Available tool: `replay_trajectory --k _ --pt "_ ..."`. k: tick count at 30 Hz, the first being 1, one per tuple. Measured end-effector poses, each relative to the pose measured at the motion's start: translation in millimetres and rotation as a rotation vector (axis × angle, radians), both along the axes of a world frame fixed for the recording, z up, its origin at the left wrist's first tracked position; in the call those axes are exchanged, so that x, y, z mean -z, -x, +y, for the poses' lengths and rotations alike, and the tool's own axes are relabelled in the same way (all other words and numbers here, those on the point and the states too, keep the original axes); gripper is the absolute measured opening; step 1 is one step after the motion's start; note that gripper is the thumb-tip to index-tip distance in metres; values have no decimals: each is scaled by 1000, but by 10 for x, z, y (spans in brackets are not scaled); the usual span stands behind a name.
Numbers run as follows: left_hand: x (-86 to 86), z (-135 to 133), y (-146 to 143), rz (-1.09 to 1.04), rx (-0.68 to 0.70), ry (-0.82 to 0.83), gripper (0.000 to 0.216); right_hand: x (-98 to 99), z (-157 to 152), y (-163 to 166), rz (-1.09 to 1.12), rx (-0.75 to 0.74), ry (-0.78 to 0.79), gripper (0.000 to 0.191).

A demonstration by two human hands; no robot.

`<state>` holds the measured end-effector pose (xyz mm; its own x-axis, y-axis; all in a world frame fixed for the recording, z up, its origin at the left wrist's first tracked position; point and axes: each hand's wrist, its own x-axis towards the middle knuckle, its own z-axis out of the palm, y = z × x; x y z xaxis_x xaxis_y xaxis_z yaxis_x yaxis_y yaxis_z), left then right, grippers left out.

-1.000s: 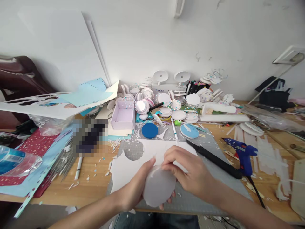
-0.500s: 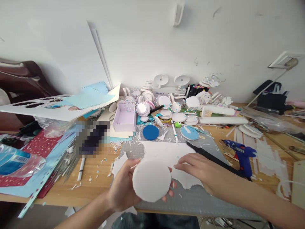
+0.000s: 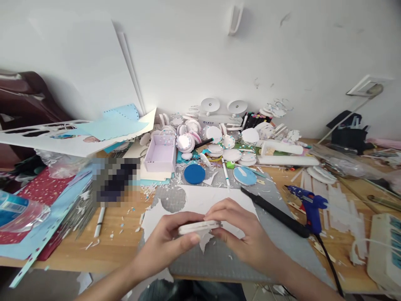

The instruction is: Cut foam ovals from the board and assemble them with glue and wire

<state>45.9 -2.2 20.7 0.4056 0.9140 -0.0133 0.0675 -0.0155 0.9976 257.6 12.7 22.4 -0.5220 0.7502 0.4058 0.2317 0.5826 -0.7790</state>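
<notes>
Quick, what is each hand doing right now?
Left hand: closed on the white foam disc, which is seen edge-on.
Right hand: closed on the other end of the same disc.

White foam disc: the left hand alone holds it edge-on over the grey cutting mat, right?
Not quite. In the head view, both the left hand and the right hand hold the white foam disc edge-on over the grey cutting mat.

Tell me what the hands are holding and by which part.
A white round disc, seen edge-on. The left hand pinches its left rim and the right hand grips its right rim.
</notes>
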Motion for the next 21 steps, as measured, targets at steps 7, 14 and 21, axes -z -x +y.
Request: replay_trajectory --k 7,14,21 --pt "-60 -51 100 268 103 -355 33 21 -146 -2 39 16 34 22" --pt "-61 -42 107 266 202 -422 37 50 -245 45 82 66 -47 17" --pt "6 15 62 244 114 -268 26 111 -100 52 55 35 17 9"
